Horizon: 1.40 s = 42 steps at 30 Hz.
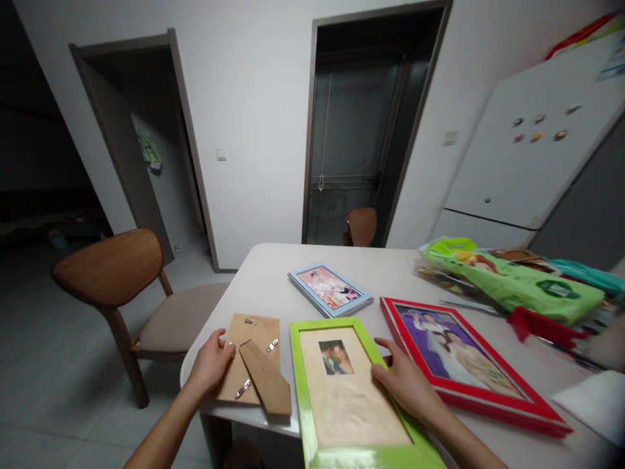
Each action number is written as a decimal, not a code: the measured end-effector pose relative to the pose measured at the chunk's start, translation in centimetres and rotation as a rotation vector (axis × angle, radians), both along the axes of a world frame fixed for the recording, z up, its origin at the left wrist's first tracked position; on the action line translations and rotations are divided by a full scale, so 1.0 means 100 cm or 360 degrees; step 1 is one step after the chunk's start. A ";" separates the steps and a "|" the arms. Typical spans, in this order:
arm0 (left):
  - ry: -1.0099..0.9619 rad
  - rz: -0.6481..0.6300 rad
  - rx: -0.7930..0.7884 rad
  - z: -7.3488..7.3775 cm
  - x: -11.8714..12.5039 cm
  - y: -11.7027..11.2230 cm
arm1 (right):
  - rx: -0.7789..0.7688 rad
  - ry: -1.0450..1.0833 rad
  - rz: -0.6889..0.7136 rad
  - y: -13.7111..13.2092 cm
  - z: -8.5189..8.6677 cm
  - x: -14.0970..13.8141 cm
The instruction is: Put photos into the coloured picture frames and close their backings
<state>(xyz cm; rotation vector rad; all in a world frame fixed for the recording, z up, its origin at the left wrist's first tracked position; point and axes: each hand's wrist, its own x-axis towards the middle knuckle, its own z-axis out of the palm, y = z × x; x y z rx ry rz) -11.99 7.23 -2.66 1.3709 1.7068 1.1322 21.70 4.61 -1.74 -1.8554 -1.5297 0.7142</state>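
Observation:
My left hand grips the left edge of a brown picture-frame backing board, its fingers curled. The board lies at the table's near edge, with metal clips and a fold-out stand leg on top. My right hand is closed on the right side of a lime-green photo frame, thumb on its rim. Inside this frame is a beige sheet with a small photo in its upper part. The frame's near end reaches past the table edge. The fingers beneath both edges are partly hidden.
A light-blue framed picture lies farther back on the white table. To the right are a red-framed wedding photo, a green packet and a red tool. A wooden chair stands left.

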 end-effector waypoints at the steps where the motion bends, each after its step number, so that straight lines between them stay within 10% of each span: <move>1: 0.0058 0.0036 0.0067 0.003 0.004 0.000 | -0.0109 0.0310 -0.0021 -0.002 0.005 -0.001; 5: 0.0166 -0.0081 0.0290 0.019 0.057 -0.014 | -0.0321 0.1318 0.0065 -0.015 0.027 -0.010; 13: 0.0180 -0.0680 0.0362 0.047 0.194 -0.043 | -0.0123 0.1338 0.0129 -0.018 0.040 -0.025; 21: -0.0181 -0.0423 0.0176 0.068 0.117 -0.016 | 0.0060 0.0222 0.0045 0.002 0.012 -0.005; 26: -0.0113 -0.0360 0.0023 0.043 0.069 -0.013 | 0.0149 -0.0524 0.0074 0.012 -0.004 0.006; 32: 0.0254 -0.0279 -0.0037 0.002 0.059 -0.011 | 0.0173 -0.0833 0.0161 0.014 -0.019 0.010; 42: 0.0805 -0.0356 0.0151 0.017 0.062 -0.025 | 0.0192 -0.0889 0.0211 0.008 -0.019 0.005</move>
